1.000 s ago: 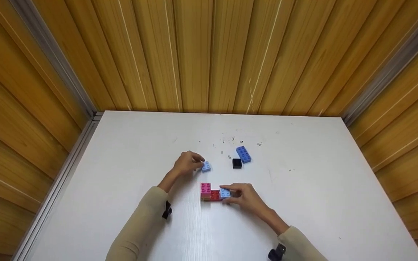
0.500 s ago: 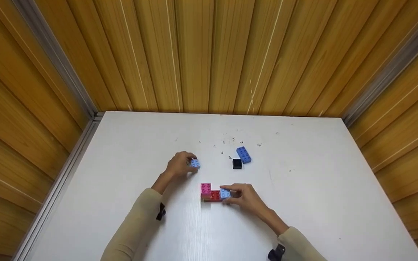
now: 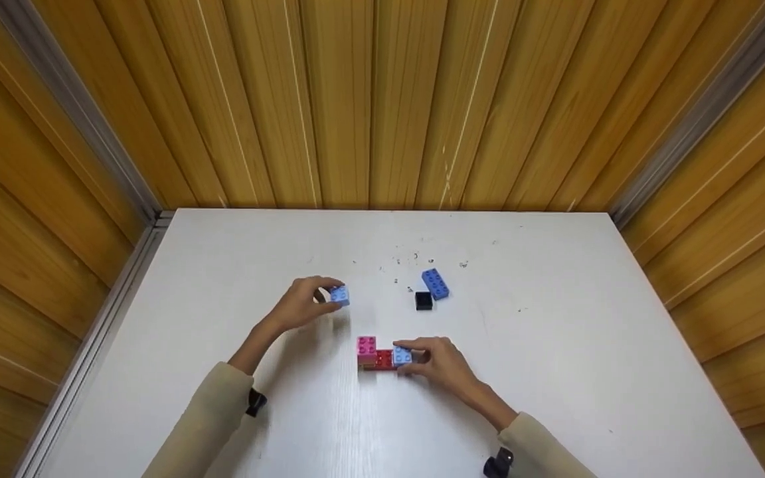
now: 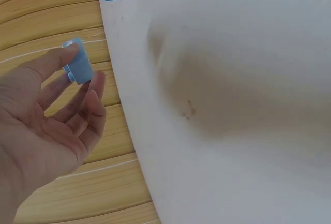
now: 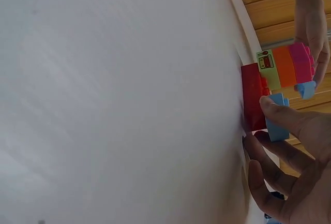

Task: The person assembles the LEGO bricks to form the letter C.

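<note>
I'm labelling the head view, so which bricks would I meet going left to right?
Left light blue brick, pink brick, right light blue brick, black brick, blue brick. The red brick overlaps others, so I left it out.

Left grip (image 3: 299,304) pinching, raised: left thumb (image 4: 54,62) opposing fingertips (image 4: 98,81), lower fingers (image 4: 94,114) loosely curled. Sleeved left forearm (image 3: 202,415) reaches forward and inward from lower left. Right grip (image 3: 445,362) nearer the body, also pinching, right thumb (image 5: 283,115) opposing the index side, other fingers (image 5: 266,169) bent. Right forearm (image 3: 547,443), sleeved too, angles in from lower right. Grips well apart.
</note>
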A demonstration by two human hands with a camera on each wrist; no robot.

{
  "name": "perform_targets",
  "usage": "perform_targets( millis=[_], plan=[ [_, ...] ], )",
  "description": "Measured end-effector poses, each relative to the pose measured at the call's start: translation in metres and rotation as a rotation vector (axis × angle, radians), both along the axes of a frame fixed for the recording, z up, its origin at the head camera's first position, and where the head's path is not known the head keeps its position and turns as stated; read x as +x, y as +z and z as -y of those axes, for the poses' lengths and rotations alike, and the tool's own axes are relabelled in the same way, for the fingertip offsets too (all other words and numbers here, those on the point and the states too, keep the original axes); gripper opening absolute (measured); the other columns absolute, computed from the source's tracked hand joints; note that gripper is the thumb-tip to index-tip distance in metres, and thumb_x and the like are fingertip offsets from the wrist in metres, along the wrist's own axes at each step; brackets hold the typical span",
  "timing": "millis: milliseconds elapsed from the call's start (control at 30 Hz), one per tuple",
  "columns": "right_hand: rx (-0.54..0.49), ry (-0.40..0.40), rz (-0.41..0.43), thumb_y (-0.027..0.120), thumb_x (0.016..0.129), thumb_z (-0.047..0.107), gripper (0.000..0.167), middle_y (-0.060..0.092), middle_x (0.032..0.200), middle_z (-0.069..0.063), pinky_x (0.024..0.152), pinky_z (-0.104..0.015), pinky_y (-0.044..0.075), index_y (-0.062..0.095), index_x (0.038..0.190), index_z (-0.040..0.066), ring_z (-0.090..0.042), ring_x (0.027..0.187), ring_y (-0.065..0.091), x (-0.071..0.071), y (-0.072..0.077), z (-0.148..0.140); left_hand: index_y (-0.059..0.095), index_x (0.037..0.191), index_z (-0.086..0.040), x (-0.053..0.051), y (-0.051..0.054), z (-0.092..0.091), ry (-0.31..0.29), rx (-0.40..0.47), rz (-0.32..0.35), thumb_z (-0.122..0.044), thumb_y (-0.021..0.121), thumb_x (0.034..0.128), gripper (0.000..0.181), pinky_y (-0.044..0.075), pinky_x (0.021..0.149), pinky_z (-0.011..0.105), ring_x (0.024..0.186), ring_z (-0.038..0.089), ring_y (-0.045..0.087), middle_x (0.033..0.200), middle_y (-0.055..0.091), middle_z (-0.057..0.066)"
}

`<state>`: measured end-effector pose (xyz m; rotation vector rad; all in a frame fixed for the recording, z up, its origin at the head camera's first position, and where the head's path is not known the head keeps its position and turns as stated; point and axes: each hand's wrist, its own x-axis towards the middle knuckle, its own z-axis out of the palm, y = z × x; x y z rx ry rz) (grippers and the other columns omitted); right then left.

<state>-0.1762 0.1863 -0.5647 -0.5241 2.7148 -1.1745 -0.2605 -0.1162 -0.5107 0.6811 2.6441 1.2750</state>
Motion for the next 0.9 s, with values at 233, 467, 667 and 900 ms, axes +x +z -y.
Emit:
perform_targets(
  millis=[233,467,667,900],
  plan=[
    [0.004,0.008,-0.012,0.083,0.083,0.025,0.045,0.076,0.120,-0.007,0.071,-0.020,0.045,0.074,0.127,0.018,-0.004,0.078,0.055,-0.002,-0.002,0.002,0.067,0.130,-0.002,0.027,0.018,0.002,-0.110,-0.007,-0.046,-0.015,0.074,0.0935,0.039,0.050,0.075,0.023,0.090,0.020,0.066,0.120,0.073,0.014],
    [0.001,0.024,0.019,0.083,0.084,0.022,0.045,0.076,0.121,-0.006,0.068,-0.019,0.043,0.072,0.128,0.018,-0.004,0.075,0.053,-0.007,0.001,0.005,0.068,0.127,-0.004,0.043,0.016,-0.003,-0.146,-0.004,-0.099,-0.018,0.074,0.0941,0.037,0.057,0.078,0.038,0.090,0.021,0.068,0.115,0.074,0.011],
    [-0.007,0.037,0.018,0.084,0.082,0.019,0.046,0.077,0.118,-0.009,0.067,-0.019,0.046,0.073,0.127,0.016,-0.003,0.074,0.056,-0.011,0.004,0.010,0.070,0.126,-0.009,0.054,0.008,-0.003,-0.128,-0.050,-0.145,-0.017,0.076,0.0920,0.036,0.055,0.079,0.032,0.087,0.019,0.069,0.114,0.074,0.006],
    [-0.004,0.039,-0.001,0.084,0.082,0.022,0.046,0.077,0.116,-0.008,0.066,-0.020,0.043,0.074,0.126,0.016,-0.003,0.071,0.052,-0.014,0.001,0.022,0.071,0.126,-0.010,0.062,0.002,0.000,-0.097,-0.089,-0.155,-0.018,0.077,0.0909,0.036,0.058,0.077,0.043,0.086,0.018,0.070,0.115,0.075,0.005]
  ],
)
